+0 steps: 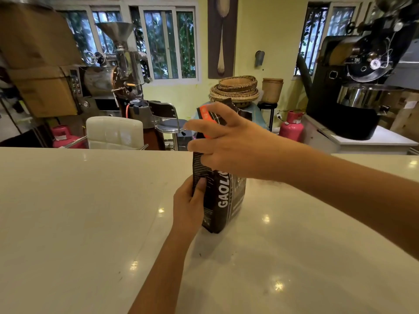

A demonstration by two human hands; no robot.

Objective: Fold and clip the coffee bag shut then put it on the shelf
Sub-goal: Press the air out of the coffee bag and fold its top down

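A black coffee bag (223,200) with white lettering stands upright on the white counter (90,211), near its middle. My left hand (189,207) grips the bag's lower left side, thumb on the front panel. My right hand (229,141) is up at the top of the bag, fingers spread, pinching an orange clip (205,117) against the bag's upper edge. The hand hides most of the bag's top, so I cannot tell how it is folded or whether the clip is closed on it.
Beyond the counter's far edge stand a white padded chair (114,132), a bar stool (169,123), pink gas cylinders (291,129), stacked woven baskets (235,89) and two coffee roasters, one at the left (108,73) and one at the right (358,82).
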